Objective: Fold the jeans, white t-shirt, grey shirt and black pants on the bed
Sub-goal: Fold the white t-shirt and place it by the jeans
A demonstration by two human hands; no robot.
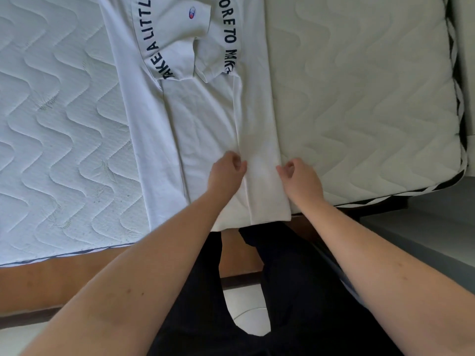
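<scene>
Both hands, left hand [226, 173] and right hand [299, 176], pinch the white t-shirt [205, 119] with curled fingers at frame centre. Its print reads "TAKE A LITTLE", "MORE TO".

There is one view, from a wide-angle camera worn on the person's head. It looks forward and steeply down over the near edge of the mattress [359, 98], which fills the upper part of the picture and serves as the landmark. The camera sits close above that edge: both forearms enter from the bottom corners and reach up to the mattress, and the person's dark-clothed legs stand directly below its near edge. The mattress's right side edge curves along the right border, bent by the lens. Its far end lies beyond the top of the picture
</scene>
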